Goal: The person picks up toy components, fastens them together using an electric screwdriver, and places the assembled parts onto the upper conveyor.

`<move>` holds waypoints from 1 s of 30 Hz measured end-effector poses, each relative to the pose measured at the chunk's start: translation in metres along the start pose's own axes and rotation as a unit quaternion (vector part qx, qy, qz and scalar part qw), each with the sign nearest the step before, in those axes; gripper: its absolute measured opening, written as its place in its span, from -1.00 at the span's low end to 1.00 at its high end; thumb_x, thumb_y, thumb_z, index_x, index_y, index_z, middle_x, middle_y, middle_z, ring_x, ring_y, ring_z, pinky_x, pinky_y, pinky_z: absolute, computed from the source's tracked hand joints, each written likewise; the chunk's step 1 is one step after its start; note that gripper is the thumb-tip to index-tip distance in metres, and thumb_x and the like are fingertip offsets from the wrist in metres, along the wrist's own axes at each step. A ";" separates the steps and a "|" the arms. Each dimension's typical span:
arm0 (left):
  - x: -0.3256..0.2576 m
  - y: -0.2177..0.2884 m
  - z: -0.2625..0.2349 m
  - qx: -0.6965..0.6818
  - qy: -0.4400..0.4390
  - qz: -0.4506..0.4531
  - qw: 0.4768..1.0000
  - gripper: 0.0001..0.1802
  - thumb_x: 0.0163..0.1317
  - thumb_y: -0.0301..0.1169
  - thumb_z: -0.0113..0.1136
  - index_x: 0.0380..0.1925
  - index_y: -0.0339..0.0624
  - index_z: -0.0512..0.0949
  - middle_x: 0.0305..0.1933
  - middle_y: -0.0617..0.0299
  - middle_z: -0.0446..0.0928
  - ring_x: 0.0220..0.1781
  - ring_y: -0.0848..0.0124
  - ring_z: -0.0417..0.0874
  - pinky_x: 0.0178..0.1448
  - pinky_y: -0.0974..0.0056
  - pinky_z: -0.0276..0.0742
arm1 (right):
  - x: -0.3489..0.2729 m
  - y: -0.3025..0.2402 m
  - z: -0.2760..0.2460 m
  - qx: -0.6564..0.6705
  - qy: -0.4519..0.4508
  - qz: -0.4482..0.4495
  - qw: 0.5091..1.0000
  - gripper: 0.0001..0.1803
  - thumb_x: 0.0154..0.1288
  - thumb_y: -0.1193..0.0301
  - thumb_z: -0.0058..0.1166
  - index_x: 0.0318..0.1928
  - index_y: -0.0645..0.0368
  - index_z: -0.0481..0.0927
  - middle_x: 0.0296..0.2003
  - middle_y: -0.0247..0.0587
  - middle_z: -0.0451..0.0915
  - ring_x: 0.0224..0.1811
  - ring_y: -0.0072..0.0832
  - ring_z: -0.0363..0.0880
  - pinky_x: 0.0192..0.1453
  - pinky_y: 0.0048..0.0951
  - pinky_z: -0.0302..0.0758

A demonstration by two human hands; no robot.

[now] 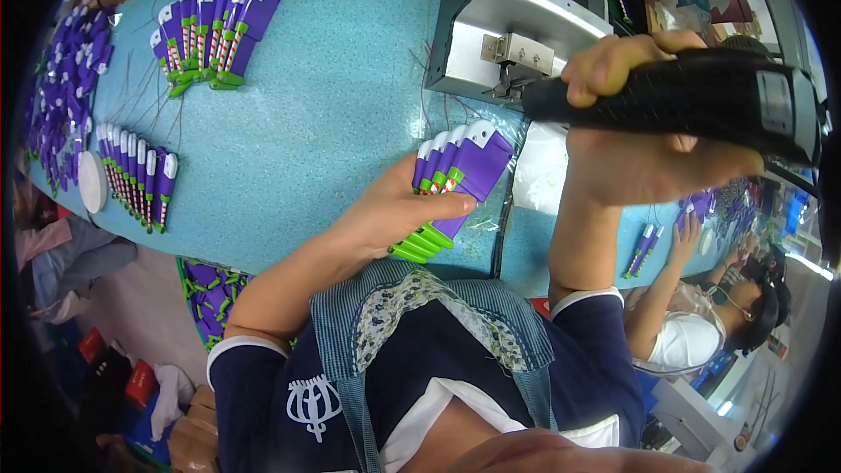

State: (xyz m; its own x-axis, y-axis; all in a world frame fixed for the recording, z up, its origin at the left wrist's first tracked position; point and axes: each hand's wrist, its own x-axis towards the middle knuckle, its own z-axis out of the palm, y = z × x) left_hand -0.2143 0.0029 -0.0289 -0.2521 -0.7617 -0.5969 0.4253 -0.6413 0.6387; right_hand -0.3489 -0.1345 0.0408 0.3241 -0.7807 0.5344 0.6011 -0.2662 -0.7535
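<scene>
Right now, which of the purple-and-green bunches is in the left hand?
The bunch just below the silver machine, clasped by the left hand; the fanned bunch and the row lie on the blue table.

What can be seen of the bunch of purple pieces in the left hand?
The bunch is several similar pieces, overlapping in a fan, smooth and plastic-looking: purple bodies, white upper ends, red-and-white striped sections and green lower ends. It tilts, white ends up and to the picture's right. The left hand grips it, thumb across the front. It shows against the blue tabletop; whether it touches that, I cannot tell.
</scene>
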 end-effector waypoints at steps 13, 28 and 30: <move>-0.003 0.009 0.010 -0.019 -0.003 -0.023 1.000 -0.33 -0.05 -0.43 0.42 0.09 -0.32 0.35 -0.10 0.17 0.54 -0.10 0.43 0.57 0.01 0.34 0.49 | -0.025 -0.009 0.014 -0.042 -0.010 0.035 0.998 0.02 0.02 -0.55 -0.44 -0.02 0.19 0.36 -0.56 -0.13 0.46 -0.62 -0.41 0.41 -0.51 -0.45 0.32; 0.005 0.008 0.011 -0.003 -0.002 -0.001 1.000 -0.39 -0.01 -0.40 0.40 0.06 -0.28 0.37 -0.14 0.19 0.55 -0.15 0.49 0.57 -0.04 0.36 0.52 | 0.022 0.008 -0.014 -0.058 -0.091 -0.047 0.993 0.02 0.05 -0.54 -0.49 -0.02 0.20 0.40 -0.51 -0.10 0.51 -0.52 -0.34 0.50 -0.40 -0.37 0.43; 0.006 0.010 0.009 0.000 -0.005 -0.006 1.000 -0.36 0.00 -0.38 0.40 0.08 -0.30 0.35 -0.13 0.20 0.54 -0.14 0.48 0.56 -0.04 0.36 0.51 | 0.010 0.003 -0.009 -0.031 -0.073 -0.019 0.997 0.02 0.05 -0.54 -0.48 -0.02 0.19 0.40 -0.51 -0.10 0.51 -0.53 -0.34 0.49 -0.41 -0.38 0.43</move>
State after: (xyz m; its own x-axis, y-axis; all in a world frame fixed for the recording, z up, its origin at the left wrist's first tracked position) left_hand -0.2191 -0.0087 -0.0214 -0.2663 -0.7548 -0.5994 0.4218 -0.6505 0.6317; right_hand -0.3502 -0.1484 0.0409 0.4074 -0.6803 0.6093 0.5700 -0.3319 -0.7516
